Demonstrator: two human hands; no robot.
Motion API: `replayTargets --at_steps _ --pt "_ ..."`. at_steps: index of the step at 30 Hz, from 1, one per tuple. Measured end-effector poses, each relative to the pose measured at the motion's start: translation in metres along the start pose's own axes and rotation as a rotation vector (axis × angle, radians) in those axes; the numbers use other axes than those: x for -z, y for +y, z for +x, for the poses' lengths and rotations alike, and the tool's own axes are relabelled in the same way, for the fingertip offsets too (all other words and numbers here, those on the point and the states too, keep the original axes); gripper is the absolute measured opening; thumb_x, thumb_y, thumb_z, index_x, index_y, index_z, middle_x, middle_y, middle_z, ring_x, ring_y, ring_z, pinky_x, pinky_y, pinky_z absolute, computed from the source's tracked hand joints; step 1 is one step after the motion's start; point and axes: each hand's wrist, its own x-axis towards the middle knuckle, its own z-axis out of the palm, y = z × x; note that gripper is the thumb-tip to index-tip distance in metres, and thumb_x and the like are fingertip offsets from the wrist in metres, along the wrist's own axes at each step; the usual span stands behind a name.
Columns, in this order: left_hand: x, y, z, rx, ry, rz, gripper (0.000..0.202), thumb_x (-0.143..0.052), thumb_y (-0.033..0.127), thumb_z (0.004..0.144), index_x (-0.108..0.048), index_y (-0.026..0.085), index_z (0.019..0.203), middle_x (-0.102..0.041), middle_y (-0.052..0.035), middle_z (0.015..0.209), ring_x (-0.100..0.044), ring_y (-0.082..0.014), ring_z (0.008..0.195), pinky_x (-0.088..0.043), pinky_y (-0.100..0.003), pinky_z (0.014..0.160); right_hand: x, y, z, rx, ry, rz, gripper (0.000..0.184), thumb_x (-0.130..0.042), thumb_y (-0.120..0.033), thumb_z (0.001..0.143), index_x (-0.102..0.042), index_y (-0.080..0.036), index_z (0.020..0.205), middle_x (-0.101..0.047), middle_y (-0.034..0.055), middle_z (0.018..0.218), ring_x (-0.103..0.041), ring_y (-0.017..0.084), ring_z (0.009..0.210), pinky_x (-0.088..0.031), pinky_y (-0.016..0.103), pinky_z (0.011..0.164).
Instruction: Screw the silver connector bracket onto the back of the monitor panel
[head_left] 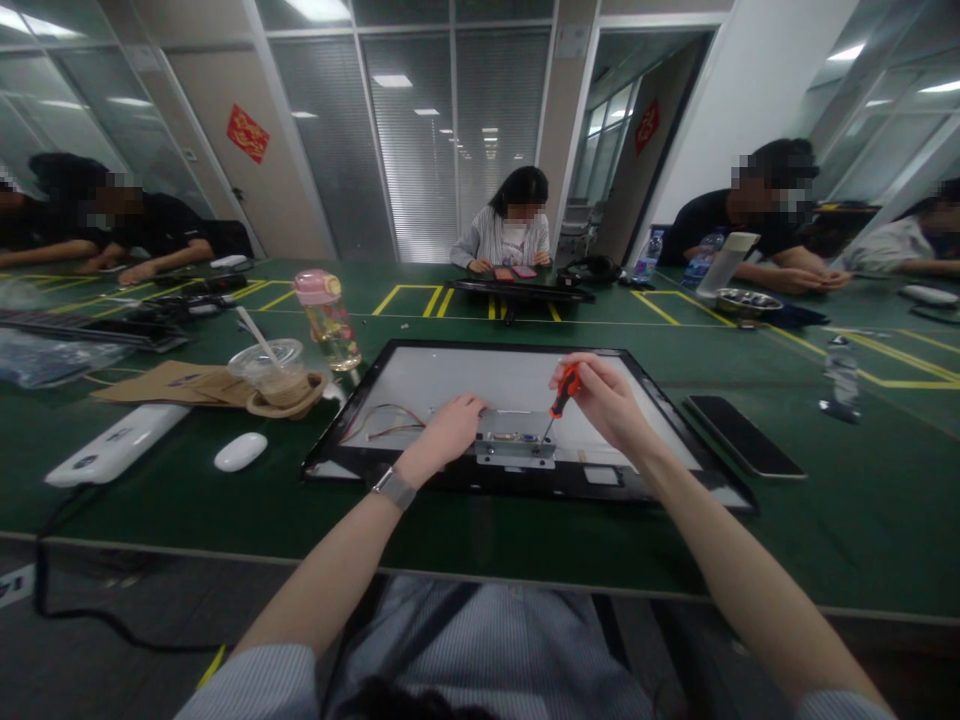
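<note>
A black-framed monitor panel (420, 375) lies face down on the green table in front of me, its grey metal back showing. A small metal connector bracket (516, 448) sits near its front edge, and thin coloured wires (379, 420) run across its left part. My left hand (450, 425) rests on the panel just left of the bracket, fingers curled down against it. My right hand (609, 400) is closed round an orange-and-black screwdriver (562, 395), whose tip points down at the bracket.
A black phone (742, 435) lies right of the panel. On the left are a white mouse (240, 451), a white power strip (112, 445), a plastic cup with a straw (268, 368) and a pink-capped bottle (328, 318). Other people sit around the table (862, 500).
</note>
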Motion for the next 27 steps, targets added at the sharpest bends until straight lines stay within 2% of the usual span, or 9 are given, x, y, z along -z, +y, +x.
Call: replayTargets --at_steps 5,11,17,19,23,27 --pt "0.003 0.002 -0.002 0.007 0.003 -0.006 0.040 -0.034 0.004 0.098 -0.058 0.009 0.130 -0.062 -0.0162 0.131 -0.060 -0.0227 0.122 -0.045 -0.036 0.107 0.001 -0.001 -0.001 0.019 0.013 -0.025 0.023 -0.079 -0.051 0.079 -0.074 -0.029 0.083 -0.068 0.0016 0.089 -0.065 0.021 0.086 -0.053 0.041 0.087" --pt "0.002 0.002 -0.002 0.002 0.009 -0.013 0.041 -0.034 0.003 0.098 -0.058 0.010 0.129 -0.062 -0.0163 0.131 -0.059 -0.0227 0.123 -0.045 -0.036 0.107 -0.003 -0.005 -0.002 -0.006 -0.043 0.036 0.023 -0.072 -0.052 0.086 -0.072 -0.031 0.095 -0.068 0.0010 0.081 -0.065 0.021 0.082 -0.054 0.045 0.088" --pt "0.002 0.001 -0.002 0.002 0.014 -0.020 0.040 -0.034 0.004 0.098 -0.058 0.010 0.129 -0.062 -0.0163 0.131 -0.059 -0.0225 0.123 -0.044 -0.036 0.108 -0.006 -0.008 -0.002 -0.003 -0.001 0.001 0.030 -0.081 -0.057 0.075 -0.070 -0.029 0.075 -0.065 0.0020 0.086 -0.063 0.023 0.086 -0.052 0.048 0.095" --pt "0.002 0.001 -0.002 -0.002 0.013 -0.021 0.039 -0.034 0.005 0.098 -0.059 0.010 0.129 -0.062 -0.0161 0.130 -0.059 -0.0221 0.123 -0.044 -0.034 0.108 -0.005 -0.008 -0.002 -0.001 -0.004 0.004 0.029 -0.083 -0.056 0.073 -0.072 -0.029 0.074 -0.064 0.0016 0.086 -0.063 0.023 0.087 -0.051 0.048 0.096" --pt "0.002 0.001 -0.002 -0.007 0.009 -0.015 0.040 -0.035 0.003 0.097 -0.059 0.009 0.128 -0.062 -0.0160 0.130 -0.059 -0.0224 0.121 -0.044 -0.034 0.108 -0.004 -0.008 -0.003 -0.051 -0.031 0.035 0.028 -0.078 -0.056 0.078 -0.074 -0.029 0.084 -0.065 0.0014 0.079 -0.064 0.022 0.086 -0.051 0.044 0.090" --pt "0.002 0.001 -0.002 -0.007 0.009 -0.010 0.039 -0.035 0.004 0.098 -0.059 0.009 0.129 -0.062 -0.0158 0.129 -0.059 -0.0225 0.120 -0.043 -0.035 0.109 -0.005 -0.011 -0.004 -0.037 -0.043 0.051 0.026 -0.081 -0.050 0.078 -0.067 -0.029 0.085 -0.068 -0.0003 0.078 -0.065 0.021 0.083 -0.052 0.040 0.081"
